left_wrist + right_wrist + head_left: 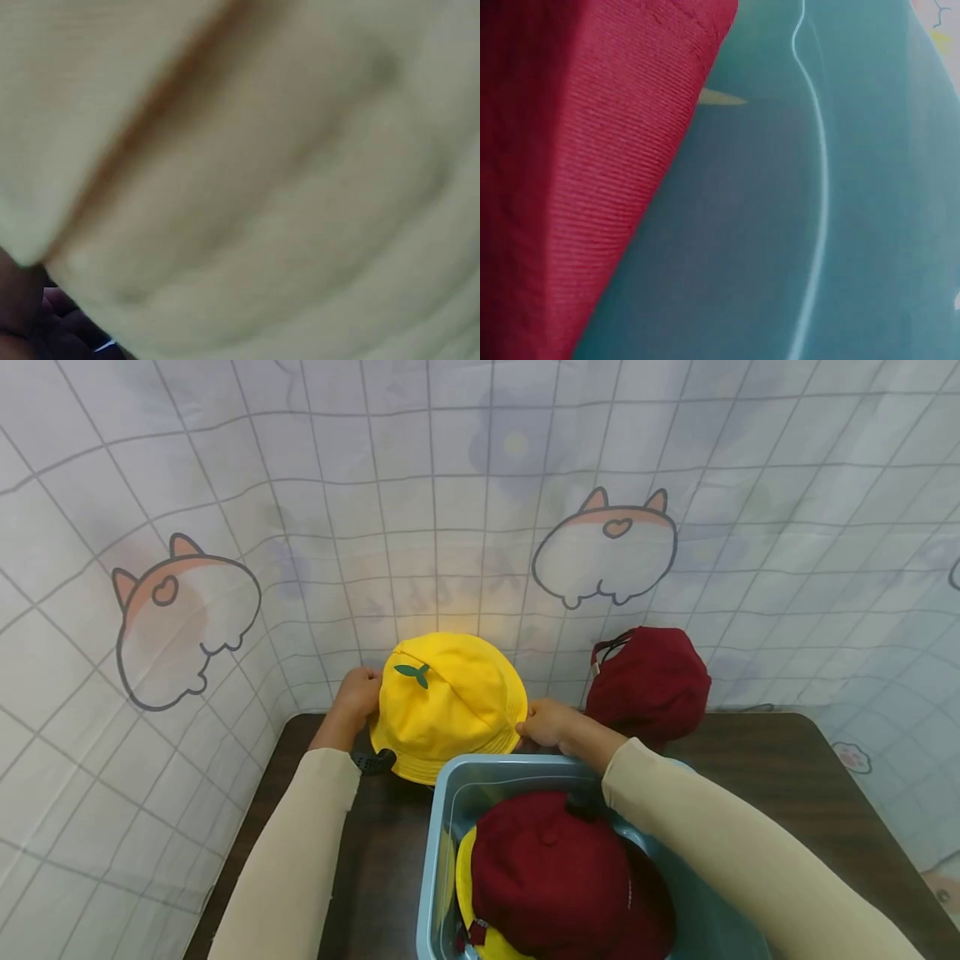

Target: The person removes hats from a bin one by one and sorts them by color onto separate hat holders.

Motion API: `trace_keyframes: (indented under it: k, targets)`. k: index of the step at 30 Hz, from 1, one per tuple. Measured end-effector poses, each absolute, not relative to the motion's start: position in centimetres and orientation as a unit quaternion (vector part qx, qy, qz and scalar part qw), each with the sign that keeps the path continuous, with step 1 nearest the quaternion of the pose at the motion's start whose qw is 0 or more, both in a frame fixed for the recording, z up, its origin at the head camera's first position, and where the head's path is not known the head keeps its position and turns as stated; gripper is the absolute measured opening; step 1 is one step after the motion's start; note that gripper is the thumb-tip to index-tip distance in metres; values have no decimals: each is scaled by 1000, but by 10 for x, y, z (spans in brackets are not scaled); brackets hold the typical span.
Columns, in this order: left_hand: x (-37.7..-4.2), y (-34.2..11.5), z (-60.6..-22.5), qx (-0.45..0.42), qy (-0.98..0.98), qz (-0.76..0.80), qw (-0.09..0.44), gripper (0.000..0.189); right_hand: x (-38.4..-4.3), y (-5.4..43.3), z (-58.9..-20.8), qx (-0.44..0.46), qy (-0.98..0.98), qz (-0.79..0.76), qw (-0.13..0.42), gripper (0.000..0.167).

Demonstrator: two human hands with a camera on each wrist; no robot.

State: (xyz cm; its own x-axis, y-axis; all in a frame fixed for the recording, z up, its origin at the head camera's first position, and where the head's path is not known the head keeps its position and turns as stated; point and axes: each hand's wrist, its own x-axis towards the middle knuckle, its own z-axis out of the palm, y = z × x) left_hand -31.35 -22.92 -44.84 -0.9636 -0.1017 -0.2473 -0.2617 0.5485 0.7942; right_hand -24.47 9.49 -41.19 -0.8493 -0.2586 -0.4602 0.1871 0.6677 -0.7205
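Overall, the dark brown tabletop (757,777) supports a blue bin (432,852). Inside the bin lies a maroon cap (547,868). Beyond the bin's far-left corner is the yellow hat (450,702), held at both sides. Beyond the bin's far rim, toward its right end, rests a second maroon cap (648,681). Right hand (555,727), above the bin's far rim: fingers closed, pinching the hat's right brim. Left hand (356,697), left of the bin: fingers curled, gripping the left brim; fingertips hidden. A green sprout (415,674) marks the crown.
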Motion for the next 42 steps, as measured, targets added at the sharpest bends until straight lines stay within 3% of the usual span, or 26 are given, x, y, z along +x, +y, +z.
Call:
trace_keyframes:
  k: [14,23,30,35,39,42]
  targets:
    - [-307,-223,-458,-106,868,480,68,27,-243,95,-413,-48,909,-341,235,15]
    - [-304,-221,-453,-128,858,493,66,28,-246,95,-411,-48,890,-362,274,17]
    - [-294,-226,-440,-134,852,502,67,45,-246,101,-396,-64,905,-317,275,26]
    - [-277,-228,-423,-112,881,459,7,47,-242,106,-378,-63,924,-282,249,19]
    - [-258,-228,-403,-76,900,426,-58,45,-235,109,-361,-81,939,-258,214,48]
    - [-243,-225,-389,-56,903,414,-99,43,-229,110,-347,-94,944,-250,195,51]
